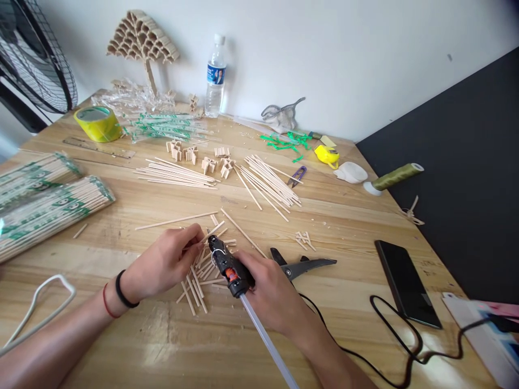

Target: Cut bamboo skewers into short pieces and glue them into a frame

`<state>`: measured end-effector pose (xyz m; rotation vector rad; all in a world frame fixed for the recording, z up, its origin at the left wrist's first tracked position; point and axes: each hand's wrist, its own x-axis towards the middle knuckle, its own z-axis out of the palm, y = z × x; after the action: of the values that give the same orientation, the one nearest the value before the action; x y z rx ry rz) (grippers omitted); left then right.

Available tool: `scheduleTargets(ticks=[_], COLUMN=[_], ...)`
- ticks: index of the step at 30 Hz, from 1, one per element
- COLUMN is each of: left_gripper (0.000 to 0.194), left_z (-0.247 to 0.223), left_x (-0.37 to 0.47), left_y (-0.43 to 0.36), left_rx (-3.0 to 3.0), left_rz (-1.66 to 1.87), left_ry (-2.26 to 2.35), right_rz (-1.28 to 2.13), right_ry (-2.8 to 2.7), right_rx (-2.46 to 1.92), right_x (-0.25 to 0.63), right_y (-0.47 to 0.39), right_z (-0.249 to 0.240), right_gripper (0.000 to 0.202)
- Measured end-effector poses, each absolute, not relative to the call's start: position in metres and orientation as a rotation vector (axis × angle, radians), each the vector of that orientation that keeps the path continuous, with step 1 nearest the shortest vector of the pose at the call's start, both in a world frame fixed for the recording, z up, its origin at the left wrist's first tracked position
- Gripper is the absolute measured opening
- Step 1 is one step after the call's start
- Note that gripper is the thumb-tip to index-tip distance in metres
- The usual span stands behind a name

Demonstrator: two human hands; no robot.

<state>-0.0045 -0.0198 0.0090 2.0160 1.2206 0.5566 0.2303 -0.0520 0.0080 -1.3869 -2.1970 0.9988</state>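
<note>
My right hand (270, 289) is wrapped round a black hot glue gun (229, 266), with a long clear glue stick (267, 340) coming out of its back end. A short wooden stick (214, 230) is pinched between the fingertips of my left hand (170, 259). The glue gun's nozzle is close to this stick; whether they touch I cannot tell. Beneath both hands lies a loose heap of short cut sticks (197, 292), partly hidden by the gun and fingers. Pruning shears (306, 266) lie just beyond my right hand.
Longer sticks (270, 181) and small glued stick pieces (208, 165) lie farther back. Packed stick bundles (60, 210) are at left, near yellow tape (97, 123). A water bottle (214, 81) stands by the wall. At right are a phone (407, 283) and a black cable (411, 354).
</note>
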Motion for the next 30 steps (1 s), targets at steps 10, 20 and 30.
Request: scheduleTargets(ticks=[10, 20, 30], left_gripper=[0.02, 0.018, 0.019], left_z=[0.01, 0.012, 0.014], left_x=[-0.003, -0.002, -0.001], left_y=[-0.02, -0.018, -0.018], left_rx=[1.998, 1.922, 1.84], left_rz=[0.611, 0.718, 0.815], left_ry=[1.27, 1.382, 1.38], right_rz=[0.958, 0.852, 0.922], right_ry=[-2.156, -2.047, -2.064], right_rx=[-1.401, -1.324, -1.287], right_x=[0.233, 0.237, 0.236], right_y=[-0.052, -0.053, -0.054], right_z=[0.005, -0.011, 0.001], right_gripper=[0.036, 0.022, 0.023])
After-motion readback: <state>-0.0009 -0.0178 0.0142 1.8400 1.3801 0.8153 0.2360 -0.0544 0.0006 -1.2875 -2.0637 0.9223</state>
